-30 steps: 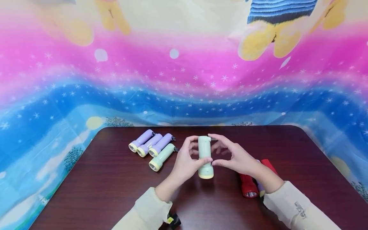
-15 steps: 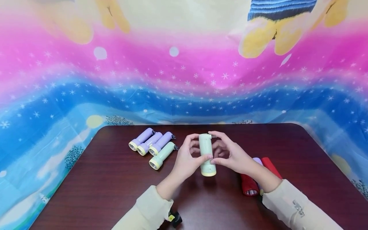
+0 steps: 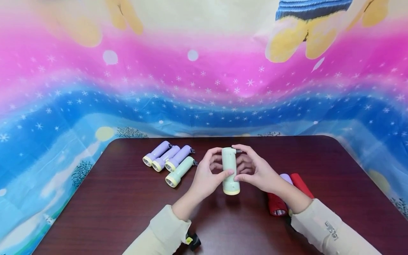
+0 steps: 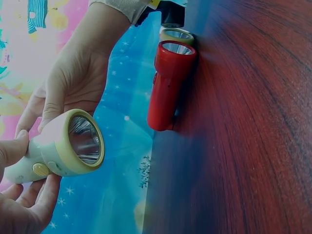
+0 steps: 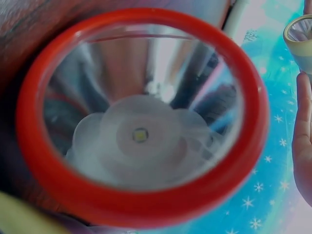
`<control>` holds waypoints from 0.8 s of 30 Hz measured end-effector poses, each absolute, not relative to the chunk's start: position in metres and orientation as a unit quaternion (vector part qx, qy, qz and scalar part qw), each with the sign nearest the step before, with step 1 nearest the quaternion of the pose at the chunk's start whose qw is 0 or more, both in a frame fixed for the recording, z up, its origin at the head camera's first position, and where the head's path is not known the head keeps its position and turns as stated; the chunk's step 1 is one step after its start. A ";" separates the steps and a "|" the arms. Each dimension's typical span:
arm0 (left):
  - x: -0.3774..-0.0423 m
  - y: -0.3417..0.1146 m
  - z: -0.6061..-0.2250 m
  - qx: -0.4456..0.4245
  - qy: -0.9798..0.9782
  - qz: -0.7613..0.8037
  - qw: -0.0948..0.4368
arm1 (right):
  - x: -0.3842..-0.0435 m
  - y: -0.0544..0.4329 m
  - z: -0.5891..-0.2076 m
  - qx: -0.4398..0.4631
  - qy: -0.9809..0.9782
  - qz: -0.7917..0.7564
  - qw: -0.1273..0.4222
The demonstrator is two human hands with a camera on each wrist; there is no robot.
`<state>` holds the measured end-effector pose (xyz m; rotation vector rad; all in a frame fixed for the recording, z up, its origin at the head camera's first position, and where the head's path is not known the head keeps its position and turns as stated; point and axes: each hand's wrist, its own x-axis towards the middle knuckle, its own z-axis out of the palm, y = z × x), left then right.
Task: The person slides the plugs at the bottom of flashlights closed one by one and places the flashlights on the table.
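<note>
A pale green flashlight (image 3: 228, 161) with a cream rim is held above the table, its lens end downward. My left hand (image 3: 205, 177) grips it from the left, thumb across the body. From the other side, my right hand (image 3: 259, 171) holds it too, thumb against the lower body and index finger at the top by the small strap tab. In the left wrist view its reflector (image 4: 87, 139) and yellow switch (image 4: 41, 169) show, with fingers of both hands around the body. The right wrist view catches only part of this flashlight (image 5: 303, 48) and a hand at the right edge.
Three purple flashlights (image 3: 157, 153) and another green flashlight (image 3: 180, 171) lie at the left. By my right forearm lie a red flashlight (image 3: 276, 206), a purple flashlight (image 3: 286, 178) and another red piece (image 3: 302, 185), partly hidden. A patterned cloth (image 3: 204, 81) hangs behind the table (image 3: 111, 212).
The green flashlight has shifted slightly right between my hands. My right fingers have drawn closer around it. The flashlights on the table have stayed put.
</note>
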<state>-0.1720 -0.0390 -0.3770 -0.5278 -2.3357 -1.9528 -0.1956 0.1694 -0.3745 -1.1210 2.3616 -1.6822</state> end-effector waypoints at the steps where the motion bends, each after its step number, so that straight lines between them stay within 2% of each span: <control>1: -0.172 -0.039 -0.377 -0.170 -0.756 -0.632 0.026 | -0.196 0.169 -0.374 -0.361 0.757 -0.544 0.018; 24: -0.172 -0.037 -0.376 -0.169 -0.749 -0.639 0.034 | -0.195 0.171 -0.372 -0.366 0.743 -0.560 0.026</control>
